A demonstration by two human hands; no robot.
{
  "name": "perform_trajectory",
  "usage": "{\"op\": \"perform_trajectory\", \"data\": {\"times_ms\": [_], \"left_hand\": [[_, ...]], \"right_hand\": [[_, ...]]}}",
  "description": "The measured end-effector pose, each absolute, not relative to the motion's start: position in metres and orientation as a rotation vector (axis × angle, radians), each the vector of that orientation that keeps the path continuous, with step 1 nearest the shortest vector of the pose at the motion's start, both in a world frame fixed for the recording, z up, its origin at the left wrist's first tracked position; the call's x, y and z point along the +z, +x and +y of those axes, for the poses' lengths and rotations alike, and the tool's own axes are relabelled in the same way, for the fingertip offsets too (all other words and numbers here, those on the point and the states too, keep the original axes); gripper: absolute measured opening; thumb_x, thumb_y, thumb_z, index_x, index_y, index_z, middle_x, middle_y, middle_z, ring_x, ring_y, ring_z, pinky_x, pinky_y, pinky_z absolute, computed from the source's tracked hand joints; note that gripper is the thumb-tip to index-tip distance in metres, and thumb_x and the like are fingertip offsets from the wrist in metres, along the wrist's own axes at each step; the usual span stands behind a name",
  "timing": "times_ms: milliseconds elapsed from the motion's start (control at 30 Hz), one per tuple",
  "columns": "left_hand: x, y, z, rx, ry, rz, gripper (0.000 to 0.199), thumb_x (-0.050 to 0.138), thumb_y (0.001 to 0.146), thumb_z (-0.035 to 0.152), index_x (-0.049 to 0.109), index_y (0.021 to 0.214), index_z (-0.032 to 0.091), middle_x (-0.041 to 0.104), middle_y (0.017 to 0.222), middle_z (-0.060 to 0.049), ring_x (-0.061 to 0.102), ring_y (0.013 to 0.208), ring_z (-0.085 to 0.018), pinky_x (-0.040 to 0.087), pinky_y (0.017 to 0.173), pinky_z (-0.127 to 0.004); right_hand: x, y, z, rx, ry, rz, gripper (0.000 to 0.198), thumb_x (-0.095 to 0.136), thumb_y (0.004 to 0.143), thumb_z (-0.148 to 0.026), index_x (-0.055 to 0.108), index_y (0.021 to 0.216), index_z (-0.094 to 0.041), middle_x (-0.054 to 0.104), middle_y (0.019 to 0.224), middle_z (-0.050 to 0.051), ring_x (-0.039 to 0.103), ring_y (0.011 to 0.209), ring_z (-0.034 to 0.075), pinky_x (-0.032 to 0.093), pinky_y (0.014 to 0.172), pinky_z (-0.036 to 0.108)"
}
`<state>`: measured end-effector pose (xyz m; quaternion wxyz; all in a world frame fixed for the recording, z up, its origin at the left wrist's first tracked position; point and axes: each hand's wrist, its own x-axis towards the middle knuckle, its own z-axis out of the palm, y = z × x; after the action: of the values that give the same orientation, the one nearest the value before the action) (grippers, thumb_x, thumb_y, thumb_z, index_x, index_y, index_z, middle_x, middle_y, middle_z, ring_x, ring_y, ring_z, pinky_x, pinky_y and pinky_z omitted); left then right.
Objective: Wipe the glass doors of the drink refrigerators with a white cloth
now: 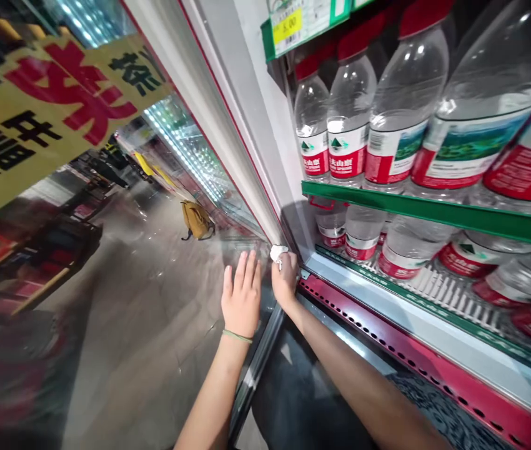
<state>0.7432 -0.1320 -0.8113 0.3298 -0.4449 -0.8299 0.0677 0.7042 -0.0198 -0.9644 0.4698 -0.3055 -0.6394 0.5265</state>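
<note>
My left hand (241, 301) lies flat with its fingers stretched out against the glass door (268, 337) of a drinks cooler. A thin green band circles that wrist. Just right of it, my right hand (286, 278) is closed on a crumpled white cloth (278, 252), possibly a tissue. It presses low in the corner between the door's edge and the cooler's pale frame (265, 125). The fingers partly hide the cloth.
On the right, large water bottles (397, 112) with red caps stand on a green-edged shelf (387, 206), with more below. A perforated red strip (387, 337) runs along the cooler's base. Through the glass, a mustard backpack (197, 220) rests on the floor. A yellow sign (59, 106) hangs upper left.
</note>
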Motion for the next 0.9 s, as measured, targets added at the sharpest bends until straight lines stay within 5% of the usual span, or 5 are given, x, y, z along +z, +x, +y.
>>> {"op": "perform_trajectory", "data": {"times_ms": [167, 367, 533, 767, 900], "left_hand": [[-0.793, 0.750, -0.143, 0.135, -1.088, -2.118, 0.048, 0.049, 0.099, 0.010, 0.060, 0.144, 0.020, 0.044, 0.161, -0.007, 0.025, 0.158, -0.025, 0.019, 0.131, -0.047], [-0.760, 0.766, -0.166, 0.051, -0.859, -2.092, 0.054, 0.048, 0.099, 0.010, 0.055, 0.149, 0.028, 0.049, 0.159, -0.006, 0.016, 0.161, -0.019, -0.001, 0.132, -0.045], [-0.752, 0.762, -0.174, 0.069, -0.753, -2.086, 0.060, 0.051, 0.100, 0.014, 0.043, 0.156, 0.033, 0.042, 0.162, -0.004, 0.011, 0.161, -0.017, -0.013, 0.130, -0.046], [-0.759, 0.755, -0.174, 0.040, -0.770, -2.097, 0.067, 0.054, 0.099, 0.015, 0.034, 0.159, 0.038, 0.041, 0.162, -0.004, 0.014, 0.160, -0.023, -0.013, 0.128, -0.060], [-0.756, 0.757, -0.176, 0.117, -0.783, -2.077, 0.066, 0.053, 0.099, 0.014, 0.035, 0.160, 0.034, 0.040, 0.162, -0.003, 0.008, 0.160, -0.019, -0.015, 0.129, -0.049]], "right_hand": [[-0.957, 0.712, -0.011, 1.306, -0.771, -1.537, 0.015, 0.047, 0.083, -0.019, 0.061, 0.089, -0.021, 0.057, 0.093, 0.006, 0.056, 0.088, 0.022, 0.050, 0.088, 0.039], [-0.914, 0.700, -0.017, 1.224, -0.504, -1.628, 0.026, 0.050, 0.095, -0.029, 0.068, 0.112, -0.024, 0.062, 0.128, 0.011, 0.060, 0.120, 0.023, 0.050, 0.104, 0.040], [-0.927, 0.702, -0.028, 1.112, -0.469, -1.624, 0.035, 0.045, 0.101, -0.032, 0.067, 0.126, -0.021, 0.066, 0.129, 0.017, 0.060, 0.127, 0.029, 0.051, 0.107, 0.051], [-0.925, 0.699, -0.044, 1.061, -0.121, -1.769, 0.040, 0.045, 0.100, -0.024, 0.066, 0.134, -0.028, 0.066, 0.138, 0.012, 0.058, 0.136, 0.027, 0.049, 0.115, 0.049], [-0.918, 0.698, -0.043, 1.054, -0.353, -1.689, 0.049, 0.035, 0.104, -0.023, 0.055, 0.148, -0.020, 0.056, 0.150, 0.019, 0.050, 0.144, 0.031, 0.046, 0.117, 0.056]]}}
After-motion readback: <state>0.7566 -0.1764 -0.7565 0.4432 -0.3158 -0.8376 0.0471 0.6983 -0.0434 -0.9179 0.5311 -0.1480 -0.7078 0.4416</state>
